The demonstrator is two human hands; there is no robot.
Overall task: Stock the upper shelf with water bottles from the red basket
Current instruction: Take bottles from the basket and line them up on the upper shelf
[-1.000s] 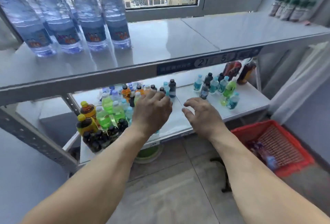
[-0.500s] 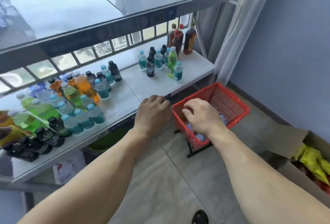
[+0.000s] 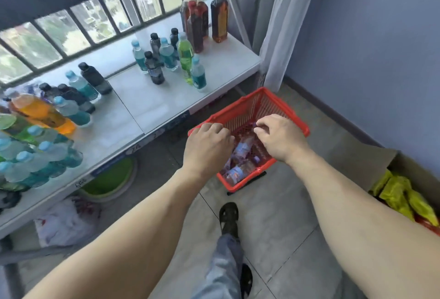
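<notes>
Both my hands hang over the red basket (image 3: 294, 117) on the floor beside the lower shelf (image 3: 147, 108). My left hand (image 3: 208, 142) is loosely curled above the near left rim, holding nothing. My right hand (image 3: 281, 136) has its fingers bent, fingertips pinched near something purple; I cannot tell whether it grips. The water bottles (image 3: 240, 150) lie on their sides inside the basket, under my hands.

Head view, steeply downward over red basket (image 3: 246, 108), close.
</notes>
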